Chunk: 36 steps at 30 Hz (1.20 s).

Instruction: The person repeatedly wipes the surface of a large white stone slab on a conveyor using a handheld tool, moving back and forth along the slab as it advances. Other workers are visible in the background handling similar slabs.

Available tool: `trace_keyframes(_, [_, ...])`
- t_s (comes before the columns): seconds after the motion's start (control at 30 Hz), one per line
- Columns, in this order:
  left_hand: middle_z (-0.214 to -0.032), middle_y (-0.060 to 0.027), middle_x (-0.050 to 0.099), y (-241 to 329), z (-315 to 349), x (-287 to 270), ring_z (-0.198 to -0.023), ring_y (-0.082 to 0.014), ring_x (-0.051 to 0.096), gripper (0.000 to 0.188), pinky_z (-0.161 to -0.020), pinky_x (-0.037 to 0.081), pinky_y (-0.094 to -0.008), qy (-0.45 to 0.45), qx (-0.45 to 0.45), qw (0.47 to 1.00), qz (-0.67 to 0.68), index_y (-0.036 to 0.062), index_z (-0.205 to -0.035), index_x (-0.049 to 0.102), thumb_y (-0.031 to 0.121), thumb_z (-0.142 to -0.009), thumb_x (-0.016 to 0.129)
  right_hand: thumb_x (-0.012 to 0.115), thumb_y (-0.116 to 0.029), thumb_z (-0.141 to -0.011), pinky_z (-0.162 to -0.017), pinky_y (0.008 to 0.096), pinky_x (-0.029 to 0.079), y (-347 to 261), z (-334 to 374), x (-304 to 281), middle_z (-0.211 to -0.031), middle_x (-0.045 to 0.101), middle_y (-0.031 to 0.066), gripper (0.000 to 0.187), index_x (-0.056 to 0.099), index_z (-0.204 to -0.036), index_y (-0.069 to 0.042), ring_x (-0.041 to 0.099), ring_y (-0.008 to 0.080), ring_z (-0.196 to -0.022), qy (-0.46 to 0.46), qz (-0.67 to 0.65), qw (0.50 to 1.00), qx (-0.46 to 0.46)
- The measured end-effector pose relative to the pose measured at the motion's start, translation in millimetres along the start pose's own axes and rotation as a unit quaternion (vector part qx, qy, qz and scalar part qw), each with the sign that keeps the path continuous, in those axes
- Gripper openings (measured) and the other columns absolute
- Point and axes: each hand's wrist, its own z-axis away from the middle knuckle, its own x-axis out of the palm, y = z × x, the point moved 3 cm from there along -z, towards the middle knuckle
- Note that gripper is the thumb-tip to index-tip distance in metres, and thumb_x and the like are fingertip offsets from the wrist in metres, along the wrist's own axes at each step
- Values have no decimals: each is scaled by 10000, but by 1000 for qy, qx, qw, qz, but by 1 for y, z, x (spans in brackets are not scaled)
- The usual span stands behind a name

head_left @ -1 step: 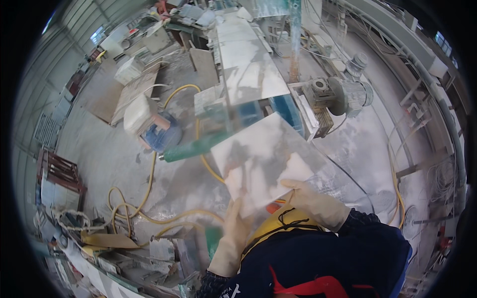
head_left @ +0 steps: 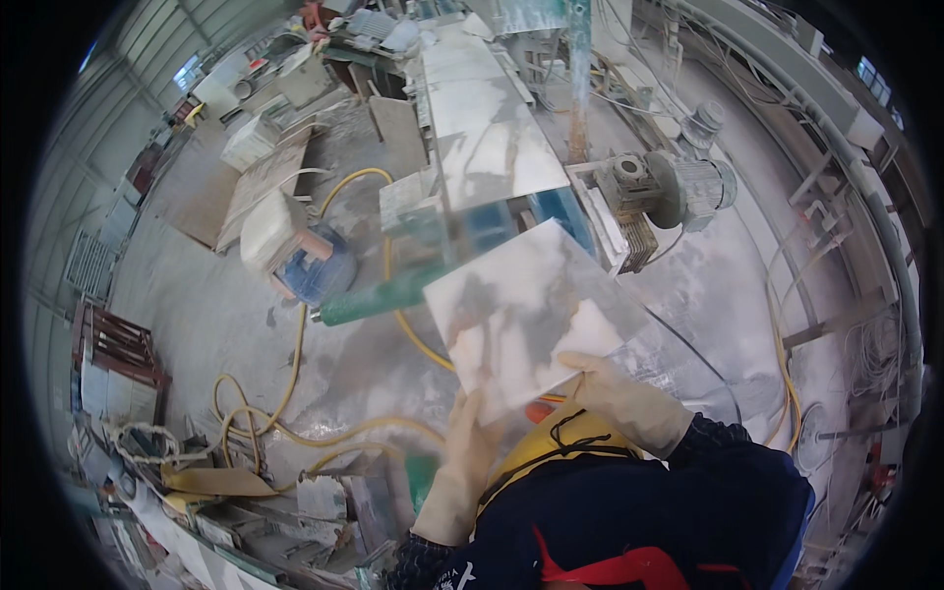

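Observation:
A square stone tile [head_left: 536, 310], white with grey and pale veining, is held tilted in front of my body. My left hand [head_left: 470, 433], in a pale cream glove, grips its near left edge, and part of its fingers is hidden beneath. My right hand [head_left: 615, 388], gloved the same way, holds the near right edge with the thumb on the top face. Just past the tile lies a green roller [head_left: 383, 298], partly covered by it. Beyond that runs a conveyor line bearing similar veined slabs [head_left: 492, 138].
An electric motor with gearbox [head_left: 678, 189] stands right of the line. A blue plastic jug [head_left: 320, 270] with a white block sits to the left. A yellow hose [head_left: 369, 425] loops over the dusty floor. Stone offcuts [head_left: 305, 526] are piled at lower left.
The tile has shifted very slightly up and to the right in the picture, and the background has moved a little left. Both hands keep their grip.

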Motion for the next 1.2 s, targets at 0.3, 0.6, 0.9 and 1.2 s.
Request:
trace_keyframes(0.3, [-1341, -87, 569, -19, -94, 29, -1213, -267, 577, 440, -997, 524, -434, 27, -40, 997, 59, 103, -1440, 469, 100, -1000, 487, 454, -101, -1018, -1149, 562, 347, -5, -39, -50, -1415, 501, 197, 408, 404, -1406, 13, 484, 369, -1319, 85, -56, 992, -70])
trace_keyframes(0.6, [-1355, -121, 558, 13, -166, 19, -1184, -246, 607, 432, -965, 553, -371, 38, -41, 998, -32, 46, -1444, 441, 79, -1013, 456, 497, -62, -1013, -1170, 514, 351, -1, -124, -84, -1430, 485, 186, 402, 410, -1399, 11, 476, 332, -1331, 87, -108, 986, -96])
trace_keyframes(0.9, [-1353, -102, 568, 16, -207, 9, -1205, -255, 600, 436, -964, 566, -415, 43, -56, 997, 11, 76, -1449, 456, 43, -1015, 448, 576, 3, -957, -1099, 468, 461, -11, -157, -94, -1348, 560, 118, 394, 486, -1335, -62, 555, 283, -1254, 112, -91, 979, -144])
trace_keyframes(1.2, [-1347, -89, 578, 14, -217, 14, -1188, -233, 608, 441, -957, 566, -398, 43, -75, 996, -26, 105, -1456, 462, 47, -1019, 451, 572, 22, -954, -1084, 444, 477, -59, -131, -46, -1303, 580, 95, 374, 505, -1311, -67, 567, 266, -1228, 162, -346, 923, -46])
